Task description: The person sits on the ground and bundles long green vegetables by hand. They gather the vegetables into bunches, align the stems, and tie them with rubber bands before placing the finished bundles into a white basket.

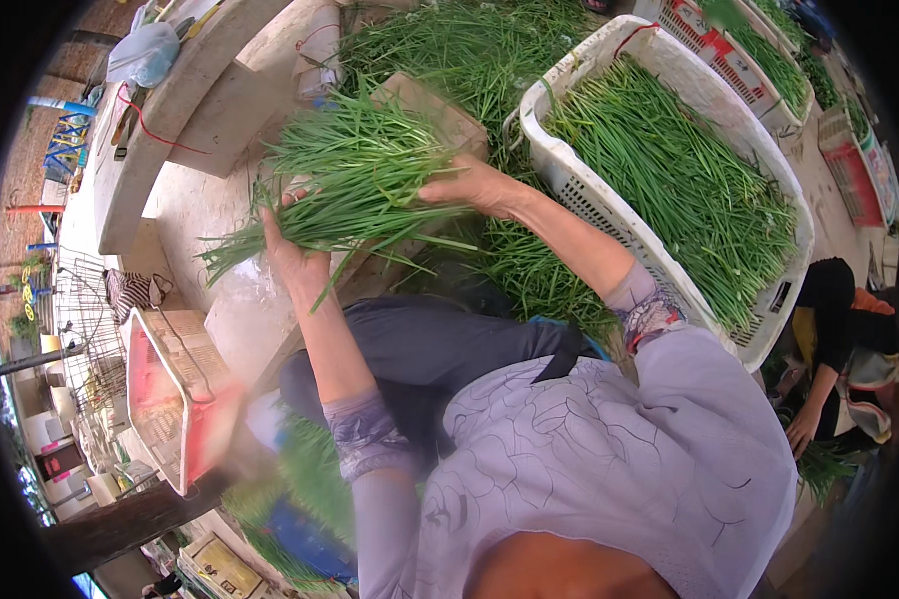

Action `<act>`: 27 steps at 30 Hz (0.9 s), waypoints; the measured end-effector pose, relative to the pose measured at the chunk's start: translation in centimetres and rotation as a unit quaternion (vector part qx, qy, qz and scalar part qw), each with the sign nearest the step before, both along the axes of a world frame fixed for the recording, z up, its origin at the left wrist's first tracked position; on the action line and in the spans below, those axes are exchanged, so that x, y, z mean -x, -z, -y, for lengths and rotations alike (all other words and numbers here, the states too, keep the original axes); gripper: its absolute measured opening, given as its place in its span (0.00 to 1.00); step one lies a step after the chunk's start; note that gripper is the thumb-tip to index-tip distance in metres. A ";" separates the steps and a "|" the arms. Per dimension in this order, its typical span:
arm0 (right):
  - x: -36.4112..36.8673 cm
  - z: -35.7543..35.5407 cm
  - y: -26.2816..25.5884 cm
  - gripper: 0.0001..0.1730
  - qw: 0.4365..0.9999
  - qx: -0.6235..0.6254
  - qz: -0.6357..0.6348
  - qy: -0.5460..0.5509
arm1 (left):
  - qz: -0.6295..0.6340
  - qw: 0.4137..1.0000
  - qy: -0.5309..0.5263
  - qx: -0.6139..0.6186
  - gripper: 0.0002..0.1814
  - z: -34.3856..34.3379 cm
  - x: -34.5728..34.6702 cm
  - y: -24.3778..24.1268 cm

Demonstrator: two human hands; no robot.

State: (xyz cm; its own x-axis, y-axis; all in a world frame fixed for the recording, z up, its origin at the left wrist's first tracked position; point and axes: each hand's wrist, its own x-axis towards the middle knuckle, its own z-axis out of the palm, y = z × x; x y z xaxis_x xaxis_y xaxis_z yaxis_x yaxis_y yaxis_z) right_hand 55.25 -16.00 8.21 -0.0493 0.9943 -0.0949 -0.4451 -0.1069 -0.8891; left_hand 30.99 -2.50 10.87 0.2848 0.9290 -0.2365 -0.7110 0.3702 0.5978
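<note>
A loose bunch of garlic chives (367,165) is held up in front of me, spanning both hands. My right hand (472,186) grips it at the stem end, thumb on top. Under the leaf tips, my left hand (294,243) cradles the other end, with fingers partly hidden by the leaves. Some strands hang down between my forearms. Behind the bunch stands a small brown block or box (438,116). Beyond and below it, more loose chives (464,41) are heaped on the ground.
A white plastic crate (607,206) of chives stands by my right arm; further crates (764,105) are at upper right. An empty red-and-white crate (161,404) lies left, near a concrete ledge (172,105). At far right, another person's hand (803,428) touches greens.
</note>
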 end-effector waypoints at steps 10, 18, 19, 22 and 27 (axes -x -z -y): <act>-5.0 3.1 -0.6 0.12 0.995 0.001 0.059 0.077 | 0.015 0.997 -0.048 0.060 0.20 1.3 -1.3 0.5; -7.9 12.0 5.4 0.22 0.709 0.151 0.670 -0.158 | 0.130 0.991 -0.014 -0.016 0.19 -0.8 4.9 4.3; -6.8 11.2 4.0 0.23 0.774 0.109 0.621 -0.063 | 0.108 0.993 -0.049 0.008 0.17 -0.3 3.9 3.8; -3.9 7.0 -0.3 0.31 0.953 0.003 0.284 0.108 | 0.064 0.995 -0.080 0.001 0.13 2.6 1.2 2.0; -0.7 2.2 -2.2 0.44 0.952 -0.003 0.306 0.034 | 0.098 0.995 0.003 -0.030 0.16 4.0 -1.4 1.7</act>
